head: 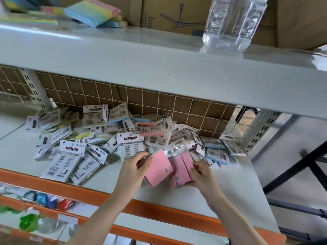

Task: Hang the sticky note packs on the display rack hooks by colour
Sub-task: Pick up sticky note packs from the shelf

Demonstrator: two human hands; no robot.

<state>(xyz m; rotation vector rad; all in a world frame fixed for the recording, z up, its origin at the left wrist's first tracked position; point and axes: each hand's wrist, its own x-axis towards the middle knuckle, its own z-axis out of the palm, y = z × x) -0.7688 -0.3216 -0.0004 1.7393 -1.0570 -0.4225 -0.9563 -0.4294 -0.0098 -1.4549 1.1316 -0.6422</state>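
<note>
A heap of sticky note packs (113,135) in clear sleeves with white header cards lies on the pale middle shelf (230,184), against a wire grid back panel (177,105). My left hand (132,169) grips one pink pack (159,169) by its left edge. My right hand (201,174) holds a small stack of pink packs (182,171) right beside it, and the two lots touch. Blue, yellow and pink edges show among the packs in the heap. No hooks are visible in this view.
The upper shelf (141,55) carries a clear plastic bottle (230,23), pastel note pads (92,12) and cardboard boxes (173,13). An orange shelf beam (70,191) runs along the front, with green, blue and red items (44,200) below at left.
</note>
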